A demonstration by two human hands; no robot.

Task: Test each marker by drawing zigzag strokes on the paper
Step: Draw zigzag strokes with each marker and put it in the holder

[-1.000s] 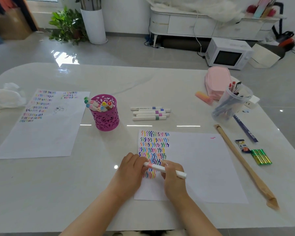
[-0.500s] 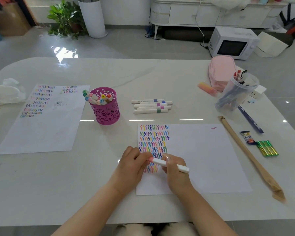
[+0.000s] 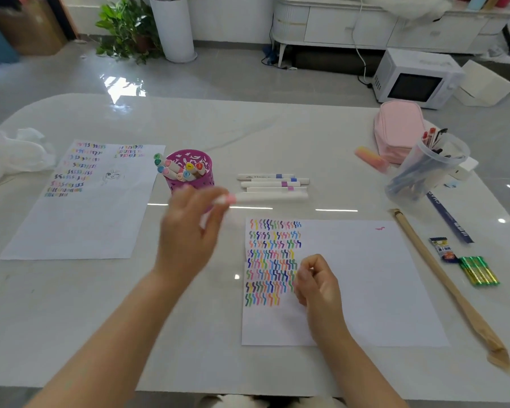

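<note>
- Head view shows the left hand (image 3: 189,231) reaching forward over the pale glossy table (image 3: 248,136). Its fingertips pinch a white marker with a pink end (image 3: 265,197) by that end, though motion blur softens the grip.
- That marker lies level just beside the near edge of a row of four white markers with blue and purple bands (image 3: 273,182), beyond the white sheet of paper with coloured zigzag rows (image 3: 365,290). Whether it touches the table I cannot tell.
- On that sheet the right hand (image 3: 315,284) rests beside the zigzags, with its fingers loosely curled and nothing visible in them.
- Judging by its place, this marker is tested and is being set with the finished ones. The untested ones probably stand in the purple perforated pen cup (image 3: 189,175) just beyond the left hand.
- If the hand lets go while moving, the round barrel could roll into the row and scatter it, mixing tested with untested.
- The left hand is close to the cup, so a careless pull back could tip it.
- With the right hand's heel near the strokes, any wet ink could smear.
</note>
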